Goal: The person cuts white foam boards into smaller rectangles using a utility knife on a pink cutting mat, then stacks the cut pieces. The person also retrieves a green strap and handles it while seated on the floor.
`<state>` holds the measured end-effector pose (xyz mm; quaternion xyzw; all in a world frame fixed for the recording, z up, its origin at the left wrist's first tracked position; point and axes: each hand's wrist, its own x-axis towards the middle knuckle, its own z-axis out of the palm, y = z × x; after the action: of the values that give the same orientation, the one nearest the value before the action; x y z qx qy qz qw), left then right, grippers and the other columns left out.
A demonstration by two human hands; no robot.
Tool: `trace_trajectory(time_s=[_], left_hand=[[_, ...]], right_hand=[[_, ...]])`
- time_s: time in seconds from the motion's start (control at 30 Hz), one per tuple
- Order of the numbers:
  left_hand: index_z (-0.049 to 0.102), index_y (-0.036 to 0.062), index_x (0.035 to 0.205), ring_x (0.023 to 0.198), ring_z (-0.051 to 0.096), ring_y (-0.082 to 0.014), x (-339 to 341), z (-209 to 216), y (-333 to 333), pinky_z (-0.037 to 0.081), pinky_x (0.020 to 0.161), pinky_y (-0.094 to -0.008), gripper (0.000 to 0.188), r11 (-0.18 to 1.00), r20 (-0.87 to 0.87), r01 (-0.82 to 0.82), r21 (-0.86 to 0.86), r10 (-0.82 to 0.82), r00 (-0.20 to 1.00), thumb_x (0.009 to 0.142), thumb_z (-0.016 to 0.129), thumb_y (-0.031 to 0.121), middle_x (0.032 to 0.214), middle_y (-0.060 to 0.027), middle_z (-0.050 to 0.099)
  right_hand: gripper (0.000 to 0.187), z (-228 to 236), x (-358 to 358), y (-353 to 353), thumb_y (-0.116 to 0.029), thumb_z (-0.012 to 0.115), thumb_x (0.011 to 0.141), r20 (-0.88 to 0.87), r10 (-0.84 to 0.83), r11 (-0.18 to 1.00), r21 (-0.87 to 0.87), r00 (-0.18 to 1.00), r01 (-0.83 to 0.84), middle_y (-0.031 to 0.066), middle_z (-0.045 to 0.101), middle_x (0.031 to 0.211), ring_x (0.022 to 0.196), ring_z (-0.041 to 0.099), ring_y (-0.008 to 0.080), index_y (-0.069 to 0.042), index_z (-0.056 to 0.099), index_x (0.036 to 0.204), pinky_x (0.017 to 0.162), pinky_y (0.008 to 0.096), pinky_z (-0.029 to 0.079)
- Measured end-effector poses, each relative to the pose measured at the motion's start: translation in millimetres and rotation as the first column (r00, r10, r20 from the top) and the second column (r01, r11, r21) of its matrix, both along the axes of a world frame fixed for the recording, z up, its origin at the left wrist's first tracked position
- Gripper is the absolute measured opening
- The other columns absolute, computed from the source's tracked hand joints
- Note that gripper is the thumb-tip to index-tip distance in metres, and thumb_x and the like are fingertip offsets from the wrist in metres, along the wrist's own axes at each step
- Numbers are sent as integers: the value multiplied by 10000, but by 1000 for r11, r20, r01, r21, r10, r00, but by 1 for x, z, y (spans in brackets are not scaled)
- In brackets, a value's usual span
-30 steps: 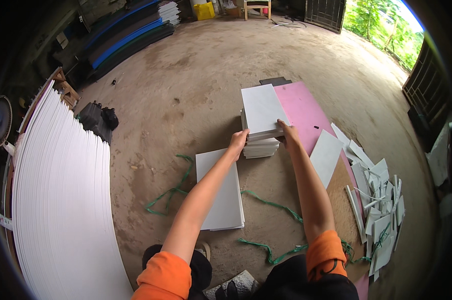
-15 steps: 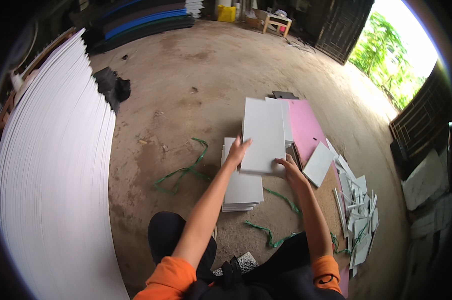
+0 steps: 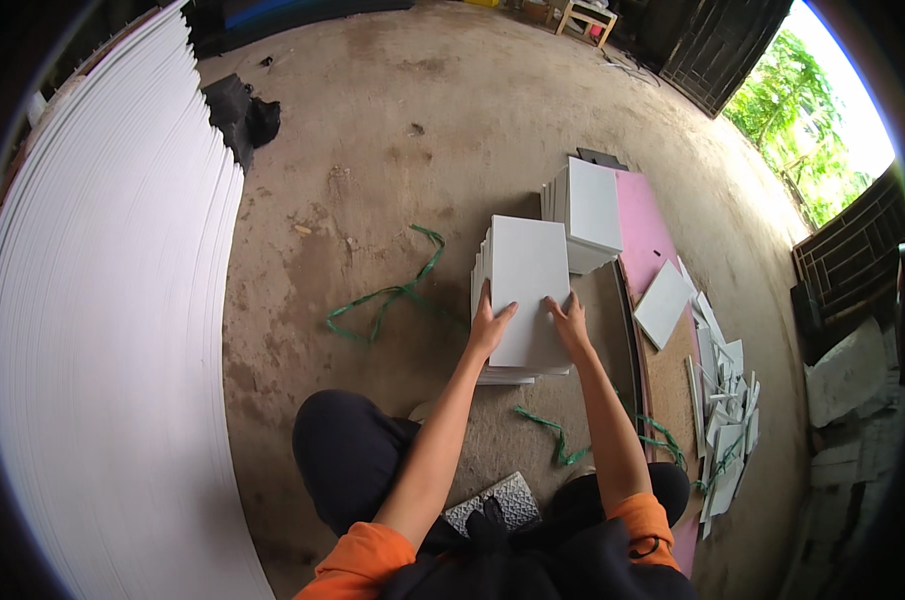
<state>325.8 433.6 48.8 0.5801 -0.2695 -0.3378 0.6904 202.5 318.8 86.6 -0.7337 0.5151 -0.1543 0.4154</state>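
Observation:
A white rectangular board [image 3: 529, 265] lies on top of a stack of similar boards [image 3: 480, 270] in front of me, nearly lined up with it. Gripping its left edge is my left hand [image 3: 490, 325], with the thumb on the upper face. My right hand [image 3: 569, 327] holds the opposite edge, its thumb also on top. The fingers under the edges are partly hidden. Just beyond, to the right, stands a second stack of white boards [image 3: 594, 205].
A pink-topped bench [image 3: 644, 215] runs along the right, with one loose board [image 3: 663, 305] on it and white offcuts [image 3: 724, 420] beside it. Green straps [image 3: 380, 295] lie on the floor. Tall white sheets [image 3: 112, 330] fill the left side.
Both hands have brought the board down and nearer onto the front stack, uncovering the far stack. The view has tilted slightly downward.

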Motion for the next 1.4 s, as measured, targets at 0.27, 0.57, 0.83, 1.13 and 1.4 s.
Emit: trace_trajectory(time_s=[0.27,0.57,0.83,1.13,1.4], left_hand=[[248,259,1351,1242,278,-381,4,4,-3,362,952,-402,733,995,399,-86,57,56,915,719,609,170,1371,-239,216],[337,285,1301,1135,424,-375,-22,33,-2,392,865,-510,639,888,653,-359,286,93,751,730,624,307,1283,-207,381],[397,146,1243,1244,269,-349,-17,76,-48,219,939,-602,536,817,804,-481,318,37,593,763,599,277,1328,-207,288],[322,29,1288,1079,500,-273,30,60,-237,258,1000,-477,546,790,758,-129,600,-508,410,809,547,166,1133,-138,551],[251,13,1301,979,546,-350,19,56,-287,404,906,-416,710,759,663,-63,647,-521,538,719,643,128,1015,-225,577]], right_hand=[[767,0,1,7,-442,636,734,92,42,999,12,995,-44,233,409,1198,1079,466,330,-22,314,1289,881,385,405],[756,-1,-11,8,-440,631,741,63,4,993,-116,998,4,264,417,1182,1070,466,351,19,333,1264,890,379,393],[538,-2,-31,-100,-431,498,837,227,3,995,-95,974,19,271,568,958,978,531,369,57,540,1058,842,399,407],[400,-37,-29,-220,-249,602,773,56,-231,867,-442,971,232,223,596,953,928,563,330,45,564,1042,825,374,424],[342,-50,-20,-237,-181,662,715,170,-268,886,-344,948,311,229,596,906,934,527,354,39,603,970,844,406,398]])
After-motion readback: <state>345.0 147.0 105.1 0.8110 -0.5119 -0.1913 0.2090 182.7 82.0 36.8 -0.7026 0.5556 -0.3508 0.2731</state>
